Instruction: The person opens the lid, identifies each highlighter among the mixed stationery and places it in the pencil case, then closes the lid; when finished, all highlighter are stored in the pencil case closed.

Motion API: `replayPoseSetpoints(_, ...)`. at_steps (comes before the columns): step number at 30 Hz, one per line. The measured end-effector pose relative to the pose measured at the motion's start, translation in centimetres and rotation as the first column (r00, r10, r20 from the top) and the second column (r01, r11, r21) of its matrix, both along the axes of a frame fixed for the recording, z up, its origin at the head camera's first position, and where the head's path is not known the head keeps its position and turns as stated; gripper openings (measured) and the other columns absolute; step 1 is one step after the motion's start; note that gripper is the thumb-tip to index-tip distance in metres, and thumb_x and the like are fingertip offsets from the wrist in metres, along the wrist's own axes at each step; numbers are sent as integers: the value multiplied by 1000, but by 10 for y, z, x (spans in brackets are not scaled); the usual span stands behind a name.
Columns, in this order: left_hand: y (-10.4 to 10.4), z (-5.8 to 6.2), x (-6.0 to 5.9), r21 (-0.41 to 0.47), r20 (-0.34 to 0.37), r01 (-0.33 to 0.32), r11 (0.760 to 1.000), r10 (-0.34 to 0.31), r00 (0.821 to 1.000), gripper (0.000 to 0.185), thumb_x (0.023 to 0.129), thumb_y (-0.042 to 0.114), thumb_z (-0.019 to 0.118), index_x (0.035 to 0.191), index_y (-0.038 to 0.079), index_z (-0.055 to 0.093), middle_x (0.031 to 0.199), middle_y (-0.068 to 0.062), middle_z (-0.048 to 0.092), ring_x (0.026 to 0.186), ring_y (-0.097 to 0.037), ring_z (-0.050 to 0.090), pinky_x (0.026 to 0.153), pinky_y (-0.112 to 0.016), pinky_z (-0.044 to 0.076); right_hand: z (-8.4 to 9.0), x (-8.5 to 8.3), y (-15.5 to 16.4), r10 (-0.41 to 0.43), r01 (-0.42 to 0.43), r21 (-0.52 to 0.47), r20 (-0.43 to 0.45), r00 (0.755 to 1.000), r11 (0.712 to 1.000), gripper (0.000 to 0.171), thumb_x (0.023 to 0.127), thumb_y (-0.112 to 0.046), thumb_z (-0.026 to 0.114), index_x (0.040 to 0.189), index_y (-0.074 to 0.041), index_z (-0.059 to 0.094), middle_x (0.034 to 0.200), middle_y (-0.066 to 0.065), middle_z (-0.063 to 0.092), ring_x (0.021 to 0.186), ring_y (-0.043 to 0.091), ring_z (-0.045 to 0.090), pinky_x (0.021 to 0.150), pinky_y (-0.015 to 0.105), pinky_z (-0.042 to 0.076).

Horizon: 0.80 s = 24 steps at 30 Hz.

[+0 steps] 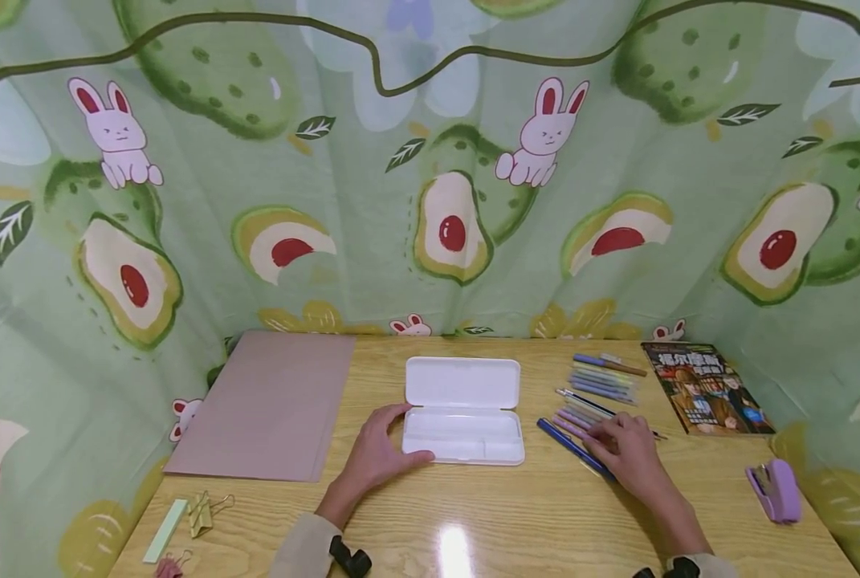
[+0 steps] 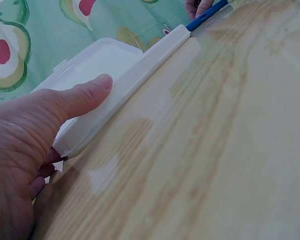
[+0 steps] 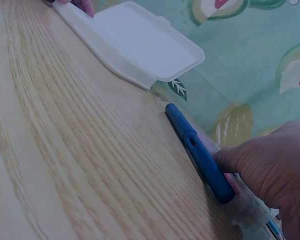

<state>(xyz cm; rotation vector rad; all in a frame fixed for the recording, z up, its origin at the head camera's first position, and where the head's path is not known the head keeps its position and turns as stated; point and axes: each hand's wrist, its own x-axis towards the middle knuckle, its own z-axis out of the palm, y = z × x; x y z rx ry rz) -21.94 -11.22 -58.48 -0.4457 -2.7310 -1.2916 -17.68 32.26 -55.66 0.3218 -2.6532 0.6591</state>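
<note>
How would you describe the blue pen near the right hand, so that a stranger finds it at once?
On the wooden table, look just right of the open white pencil case. The blue pen lies slanted there, first in a row of pens under the right hand. It is the only solid dark blue one; its neighbours are pale pastel.

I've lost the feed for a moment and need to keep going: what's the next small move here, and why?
Probably close the right hand around the blue pen and lift it toward the case. The case lies open with its tray bare, the left hand rests on its left end with the thumb along the front edge, and the right hand's fingers lie on the nearest pens, the blue one beside the case.
</note>
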Motion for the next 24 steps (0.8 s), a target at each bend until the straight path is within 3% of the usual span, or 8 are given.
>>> replayPoseSetpoints(9, 0, -1, -1, -20, -7, -8, 1000, 8, 1000, 94, 68, 67, 90, 143, 19, 62, 147, -8, 58, 139, -32, 52, 112, -56, 45, 7, 1, 0, 2, -1, -34, 43, 999, 999, 8, 88, -7, 83, 91, -3, 77, 86, 5, 57, 88, 29, 49, 77, 45, 35)
replayPoseSetpoints(17, 0, -1, -1, -29, -11, -14, 999, 14, 1000, 94, 68, 67, 90, 142, 19, 62, 146, -8, 59, 139, -32, 52, 111, -56, 45, 15, -3, -9, 84, -86, -21, -79, 993, 996, 11, 84, -3, 85, 88, -8, 75, 89, 5, 67, 88, 31, 59, 78, 51, 45)
replayPoseSetpoints(24, 0, -1, -1, -27, -3, -10, 1000, 10, 1000, 94, 68, 67, 90, 143, 19, 61, 147, -8, 58, 139, -32, 51, 112, -55, 45, 19, -10, -35, 137, -140, -20, -108, 985, 990, 11, 85, -5, 85, 91, -9, 77, 88, 2, 73, 86, 27, 65, 78, 50, 50)
